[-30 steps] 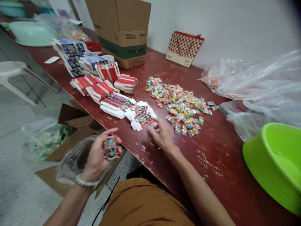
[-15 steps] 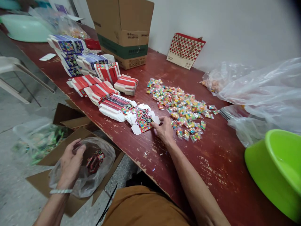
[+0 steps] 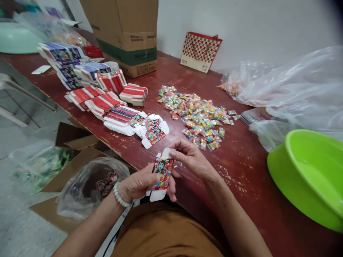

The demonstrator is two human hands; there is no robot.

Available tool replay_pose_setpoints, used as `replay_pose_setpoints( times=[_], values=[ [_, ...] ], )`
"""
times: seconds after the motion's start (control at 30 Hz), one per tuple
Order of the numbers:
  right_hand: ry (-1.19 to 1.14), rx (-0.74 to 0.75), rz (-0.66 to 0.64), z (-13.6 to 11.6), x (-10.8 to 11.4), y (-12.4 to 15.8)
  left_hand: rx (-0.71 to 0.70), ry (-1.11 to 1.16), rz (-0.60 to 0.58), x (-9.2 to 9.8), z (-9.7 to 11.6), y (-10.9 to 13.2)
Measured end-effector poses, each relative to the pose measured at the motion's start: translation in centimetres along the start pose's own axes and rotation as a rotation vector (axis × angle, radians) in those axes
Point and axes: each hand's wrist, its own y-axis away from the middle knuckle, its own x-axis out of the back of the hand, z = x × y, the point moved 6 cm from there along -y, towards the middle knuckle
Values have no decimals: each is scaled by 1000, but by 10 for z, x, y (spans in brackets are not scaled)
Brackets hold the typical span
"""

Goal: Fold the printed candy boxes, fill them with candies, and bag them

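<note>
Between my hands, just over the table's near edge, is a small red printed candy box [image 3: 162, 170] with white flaps out at both ends. My left hand [image 3: 142, 181], a beaded bracelet at its wrist, grips the box by its lower part, thumb across the front. My right hand [image 3: 191, 159] pinches the white flap at the top end. Beyond them on the table lies a fanned pile of flat candy boxes [image 3: 154, 134]. To its right spreads a heap of small candy packets [image 3: 199, 116] in clear wrappers.
Bundled red and blue cartons [image 3: 100, 101] line the table's left side, before a large cardboard box [image 3: 128, 43]. A green basin [image 3: 297, 171] and plastic bags [image 3: 289, 85] stand at right. Below left, a bag-lined carton [image 3: 88, 178] holds red boxes.
My right hand has brought one box from the pile towards me. My left hand has come up from above the lined carton and taken hold of it. The view has shifted slightly.
</note>
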Motion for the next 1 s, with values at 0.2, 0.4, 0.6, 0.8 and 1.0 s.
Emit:
replay_pose_setpoints(
  times=[0.2, 0.4, 0.6, 0.8, 1.0],
  values=[
    [-135, 0, -37, 1, -2, 16, -47, -56, 173, -5, 1, -2],
    [-261, -137, -19, 18, -17, 34, -67, -73, 388, 0, 3, -8],
    [-1, -62, 392, 23, 11, 38, -202, -328, 542, -2, 7, -18],
    [121, 2, 524, 26, 24, 48, -404, -358, 687, -8, 12, -7],
    [43, 38, 433, 29, 18, 47, -381, -353, 659, -6, 13, -7]
  ],
)
